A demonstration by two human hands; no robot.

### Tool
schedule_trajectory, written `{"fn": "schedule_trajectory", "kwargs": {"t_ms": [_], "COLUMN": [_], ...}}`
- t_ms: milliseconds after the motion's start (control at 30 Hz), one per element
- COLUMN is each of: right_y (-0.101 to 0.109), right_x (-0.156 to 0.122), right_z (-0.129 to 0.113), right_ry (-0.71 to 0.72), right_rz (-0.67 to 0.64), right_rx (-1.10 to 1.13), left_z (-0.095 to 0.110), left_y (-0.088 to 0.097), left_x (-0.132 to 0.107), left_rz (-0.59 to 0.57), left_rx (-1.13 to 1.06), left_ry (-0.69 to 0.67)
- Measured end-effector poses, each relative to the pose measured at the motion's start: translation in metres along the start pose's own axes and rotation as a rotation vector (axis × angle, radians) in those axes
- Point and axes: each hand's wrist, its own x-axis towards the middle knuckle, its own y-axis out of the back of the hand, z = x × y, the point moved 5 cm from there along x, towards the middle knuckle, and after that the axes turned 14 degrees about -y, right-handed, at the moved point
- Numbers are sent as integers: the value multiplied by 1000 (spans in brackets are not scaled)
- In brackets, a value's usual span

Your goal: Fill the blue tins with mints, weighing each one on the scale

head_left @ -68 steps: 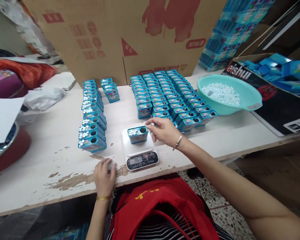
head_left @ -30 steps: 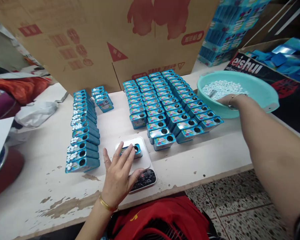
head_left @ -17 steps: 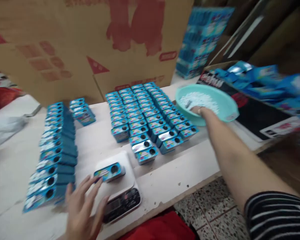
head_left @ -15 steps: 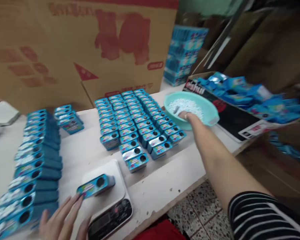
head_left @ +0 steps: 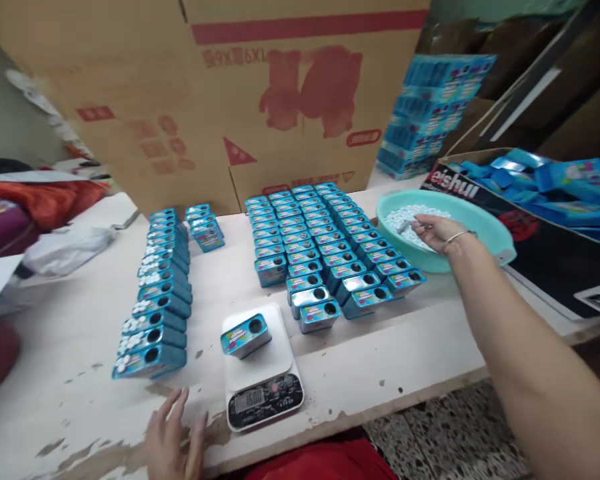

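My right hand (head_left: 437,231) is inside the turquoise basin (head_left: 485,227), its fingers closed on a small grey scoop (head_left: 405,225) that dips into white pellets (head_left: 423,215). The scoop's far end is partly hidden among them. On the table in front of the white digital scale (head_left: 275,363), my left hand (head_left: 174,437) lies with fingers apart and nothing in them. One blue tin (head_left: 246,335) with a dark round hole in its top stands on the scale's plate. The display shows digits, too small to read surely.
Blue tins in rows (head_left: 310,247) fill the middle. A column of tins (head_left: 163,293) on the left has white pellets on top. Behind rises a large cardboard box (head_left: 220,100). An open carton (head_left: 480,227) of blue packages stands right, past the basin.
My left hand has drawn back from beside the tin on the scale to the table. My right hand stays in the basin with the scoop. The view has turned left.
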Motion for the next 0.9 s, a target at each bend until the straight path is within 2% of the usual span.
{"fn": "schedule_trajectory", "kwargs": {"t_ms": [100,200,267,300,333,433,600,733,900], "right_y": [-43,-95,-133,-146,-156,-174,-187,-191,-194], "right_x": [-47,-117,-173,-196,-215,-248,-260,-261,-264], "right_z": [-22,-51,-71,-79,-86,-100,-99,-98,-98], "right_ry": [-73,-87,-23,20,79,289,501,571,582], "right_rz": [-390,-685,-1038,-1127,-1162,-1128,-1041,-979,-974], "right_rx": [35,33,-38,-97,-168,-422,-787,-890,-881], "left_z": [1,6,10,11,12,14,16,15,15], "left_y": [-8,-13,-13,-13,-12,-10,-8,-9,-11], "left_x": [-14,-19,-19,-19,-19,-19,-19,-20,-22], "left_rz": [1,-22,-19,-10,1,22,51,70,66], "left_rx": [28,51,64,69,73,91,108,101,85], "left_ry": [44,43,37,38,40,35,5,0,7]}}
